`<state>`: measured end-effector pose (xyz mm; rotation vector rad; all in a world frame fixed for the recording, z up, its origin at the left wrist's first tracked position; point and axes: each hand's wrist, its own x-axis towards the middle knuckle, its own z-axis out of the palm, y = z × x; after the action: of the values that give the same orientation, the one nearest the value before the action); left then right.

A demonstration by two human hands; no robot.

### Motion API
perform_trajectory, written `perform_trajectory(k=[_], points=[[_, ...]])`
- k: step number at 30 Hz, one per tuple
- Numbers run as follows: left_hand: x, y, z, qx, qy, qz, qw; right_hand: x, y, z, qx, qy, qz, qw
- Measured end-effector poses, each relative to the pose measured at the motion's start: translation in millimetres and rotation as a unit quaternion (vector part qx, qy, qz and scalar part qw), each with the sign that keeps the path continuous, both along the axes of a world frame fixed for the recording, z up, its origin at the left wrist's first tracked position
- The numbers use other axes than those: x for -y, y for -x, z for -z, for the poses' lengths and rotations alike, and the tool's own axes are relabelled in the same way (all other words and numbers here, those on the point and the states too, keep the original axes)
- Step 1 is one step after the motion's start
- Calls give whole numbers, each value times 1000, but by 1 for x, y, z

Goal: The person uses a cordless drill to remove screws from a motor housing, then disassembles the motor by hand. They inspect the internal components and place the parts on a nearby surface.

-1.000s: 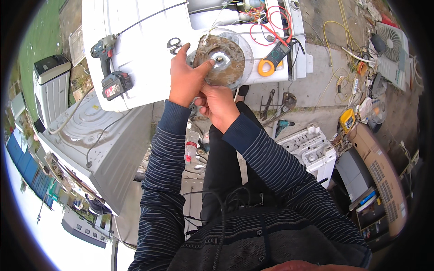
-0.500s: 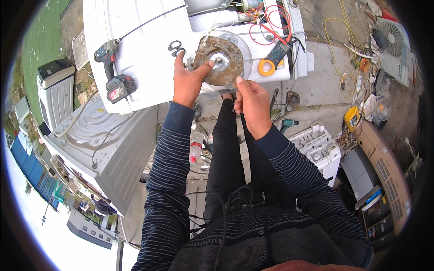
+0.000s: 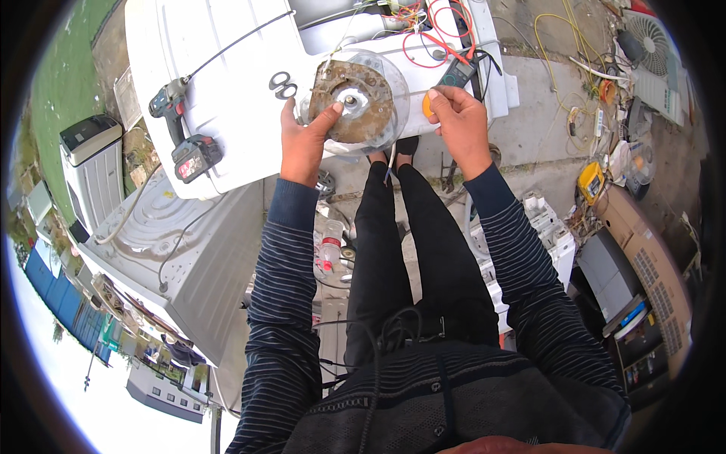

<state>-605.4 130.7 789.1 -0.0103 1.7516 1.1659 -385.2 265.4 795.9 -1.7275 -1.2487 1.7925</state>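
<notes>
My left hand [image 3: 304, 144] grips the left side of a round motor part [image 3: 364, 125], its thumb on the face near the central shaft and other fingers partly hidden. The part is rusty brown with a metal hub, set in a clear plastic rim. To its right, my right hand [image 3: 463, 125] is closed in a pinch in front of the clamp meter [image 3: 458, 74], covering most of its orange jaw. A faint thin line runs from the plastic rim toward those fingertips; what they hold is unclear. A short pale cable [image 3: 391, 163] hangs below the part. Black-handled scissors [image 3: 283, 85] lie beside my left hand.
A cordless drill [image 3: 184, 136] with a long bit lies on the white appliance panel [image 3: 227, 98]. Coloured wires [image 3: 412, 19] fill an opening at the top. A large white appliance casing [image 3: 189, 257] stands at left; a plastic bottle [image 3: 330, 246] and a cardboard box [image 3: 643, 265] sit lower down.
My right hand has moved right and up, from the part's lower right edge to the clamp meter's jaw. My left hand stays on the part. The view has shifted slightly.
</notes>
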Motion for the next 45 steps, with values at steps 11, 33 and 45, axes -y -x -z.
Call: perform_trajectory(k=[11,33,45], points=[[3,-1,7,27,-7,-14,1000,18,58,-25,135,-220,-187,948],[38,19,12,165,-11,-48,985,16,74,-10,15,-22,-122,992],[19,15,23,144,-37,-51,988,-10,53,-14,-139,183,56,972]])
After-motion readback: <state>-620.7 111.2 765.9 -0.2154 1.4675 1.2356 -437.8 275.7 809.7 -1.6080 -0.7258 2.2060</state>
